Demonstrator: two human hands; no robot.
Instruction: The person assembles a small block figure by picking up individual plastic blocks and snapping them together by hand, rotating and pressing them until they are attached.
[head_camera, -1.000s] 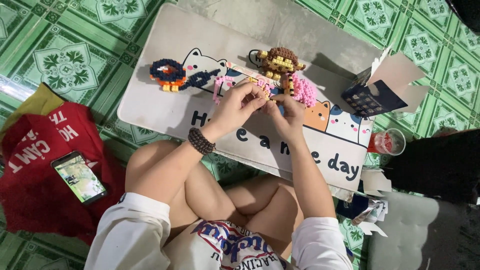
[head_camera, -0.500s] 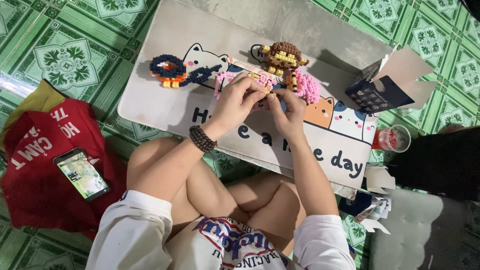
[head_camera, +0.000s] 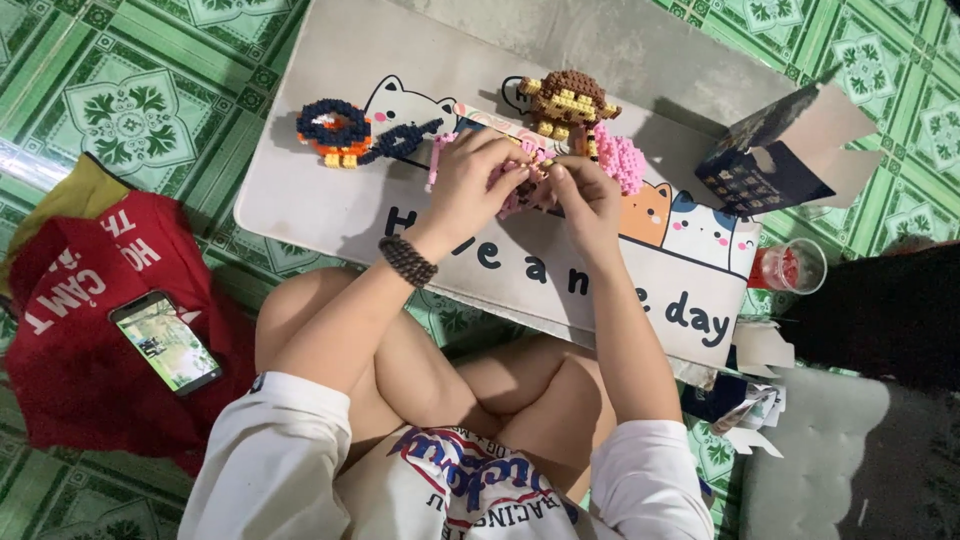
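From the head view, the person sat cross-legged on a green tiled floor (head_camera: 120, 110) at a low grey table (head_camera: 330, 200) printed with cartoon cats and dark lettering. Both hands met over the middle of the table. The left hand (head_camera: 478, 180), with a dark bead bracelet (head_camera: 407, 262) on its wrist, had its fingers curled together and pinched on a pink block piece (head_camera: 520, 185). The right hand (head_camera: 585, 200) came in from the other side, its fingers also closed on the same piece, so the two hands touched across it. The piece was held just above the table, mostly hidden by the fingers; its exact shape could not be told.

Just beyond the right hand, a larger pink block figure (head_camera: 620, 162) rested on the table, close to the held piece; whether the two were joined could not be told. Behind it stood a brown and yellow monkey figure (head_camera: 565, 100). To the left, well apart from the hands, lay a dark blue and orange block figure (head_camera: 335, 132).

At the table's right end sat an open dark box (head_camera: 750, 165) with its flaps up. Beside the table's right edge a clear cup (head_camera: 795, 265) with something red in it stood on the floor. On the left, a phone (head_camera: 165, 342) with a lit screen lay on a red cloth (head_camera: 70, 380), well away from the table
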